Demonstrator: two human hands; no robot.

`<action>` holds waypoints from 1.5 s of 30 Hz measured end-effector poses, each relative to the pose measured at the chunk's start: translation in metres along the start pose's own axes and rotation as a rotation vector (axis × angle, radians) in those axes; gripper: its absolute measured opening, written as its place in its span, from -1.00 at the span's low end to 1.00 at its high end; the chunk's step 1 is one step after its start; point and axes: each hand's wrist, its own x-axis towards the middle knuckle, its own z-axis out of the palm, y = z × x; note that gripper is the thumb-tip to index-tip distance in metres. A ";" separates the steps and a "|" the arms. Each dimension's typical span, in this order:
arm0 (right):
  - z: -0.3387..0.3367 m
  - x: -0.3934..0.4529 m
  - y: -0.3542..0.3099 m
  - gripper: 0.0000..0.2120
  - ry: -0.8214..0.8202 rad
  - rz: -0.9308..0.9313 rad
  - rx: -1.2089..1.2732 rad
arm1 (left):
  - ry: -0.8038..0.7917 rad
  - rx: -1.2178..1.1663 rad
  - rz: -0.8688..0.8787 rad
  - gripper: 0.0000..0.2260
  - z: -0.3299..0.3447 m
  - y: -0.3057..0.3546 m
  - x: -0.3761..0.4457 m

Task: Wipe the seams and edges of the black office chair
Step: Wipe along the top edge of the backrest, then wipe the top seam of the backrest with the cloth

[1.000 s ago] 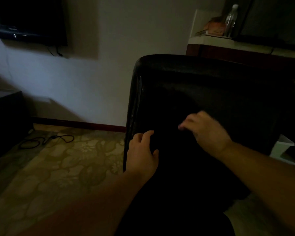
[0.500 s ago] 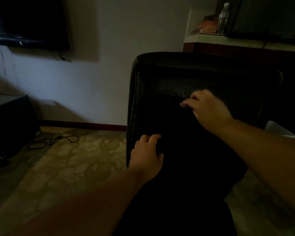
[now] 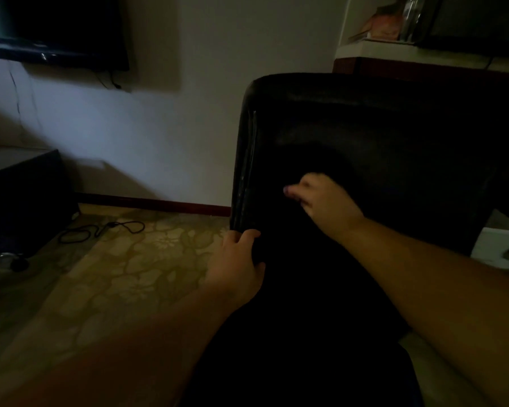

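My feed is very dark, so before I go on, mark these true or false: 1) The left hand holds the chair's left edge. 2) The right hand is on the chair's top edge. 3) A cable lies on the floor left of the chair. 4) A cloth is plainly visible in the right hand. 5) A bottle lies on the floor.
1) True: the left hand curls its fingers round the left edge of the chair.
2) False: the right hand is lower, on the backrest face.
3) True: a cable lies there.
4) False: too dark and blurred to make out any cloth.
5) False: the bottle stands on a shelf behind the chair.
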 end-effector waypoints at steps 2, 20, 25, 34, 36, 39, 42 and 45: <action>0.023 -0.027 -0.002 -0.60 -0.137 -0.053 -0.008 | -0.006 0.003 -0.013 -0.47 0.002 -0.006 -0.002; 0.057 -0.169 -0.071 -0.59 -0.317 0.132 -0.104 | -0.265 -0.040 0.030 -0.50 0.061 0.011 -0.064; 0.085 -0.219 -0.093 -0.61 -0.431 0.250 -0.020 | -0.544 0.024 0.005 -0.50 0.099 0.004 -0.092; 0.105 -0.305 -0.076 -0.87 -0.586 0.575 0.169 | -0.899 0.118 0.092 -0.44 0.165 0.011 -0.126; 0.105 -0.318 -0.078 -0.87 -0.591 0.630 0.196 | -0.928 0.148 0.111 -0.44 0.174 0.015 -0.132; 0.107 -0.333 -0.085 -0.84 -0.630 0.660 0.244 | -0.988 0.250 0.145 -0.40 0.181 0.015 -0.142; 0.108 -0.342 -0.094 -0.82 -0.610 0.644 0.315 | -1.009 0.347 0.158 -0.34 0.179 0.014 -0.150; 0.110 -0.344 -0.094 -0.82 -0.579 0.661 0.351 | -1.006 0.430 0.129 -0.30 0.174 0.022 -0.150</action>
